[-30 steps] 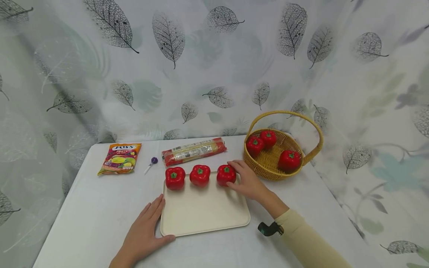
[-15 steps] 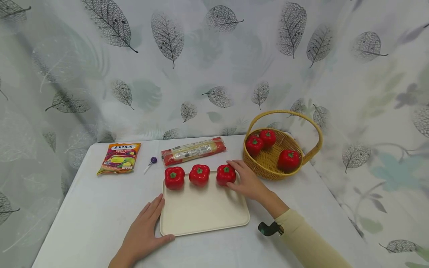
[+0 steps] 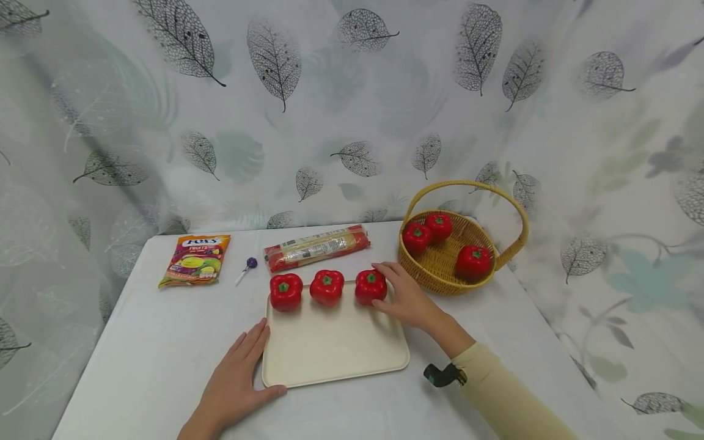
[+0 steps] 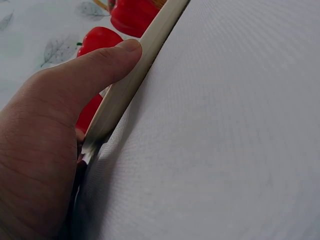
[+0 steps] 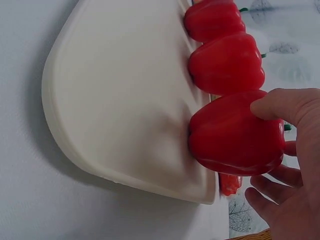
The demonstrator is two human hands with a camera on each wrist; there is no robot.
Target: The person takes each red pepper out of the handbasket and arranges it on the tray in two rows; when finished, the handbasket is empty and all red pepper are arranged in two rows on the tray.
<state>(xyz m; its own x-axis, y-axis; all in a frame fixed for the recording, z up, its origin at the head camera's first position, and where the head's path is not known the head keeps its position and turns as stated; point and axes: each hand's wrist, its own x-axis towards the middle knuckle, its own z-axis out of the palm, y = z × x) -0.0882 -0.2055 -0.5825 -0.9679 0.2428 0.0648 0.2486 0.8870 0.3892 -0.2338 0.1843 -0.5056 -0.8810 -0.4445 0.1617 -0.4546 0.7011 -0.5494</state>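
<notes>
Red pepper [image 3: 371, 286], rightmost of three in a row along the far edge of the cream tray [image 3: 335, 348]. My right hand [image 3: 409, 299] rests against its right side; in the right wrist view my thumb lies on the top shoulder and my fingers curl loosely beside and under it, touching but not clamped round it. Glossy, smooth skin with hard lobes; I judge it a light, stiff, hollow-looking piece, likely slippery, so it is best taken across its broad shoulders with thumb opposite fingers, not by the small green stem.

Second pepper [image 3: 327, 287] and third pepper [image 3: 285, 291]: same kind, just beside the first, apart from one another.

Tray: flat, rigid, shallow rim, on the white counter [image 3: 159, 360]. My left hand [image 3: 236, 382] lies flat with straight fingers at its near left corner, thumb pressed to the rim.

Wicker basket [image 3: 440, 269], right of the tray, holding three more red peppers.

Beyond the tray: a long wrapped packet [image 3: 317, 247], a purple lollipop [image 3: 251, 263], a candy bag [image 3: 195, 260].
</notes>
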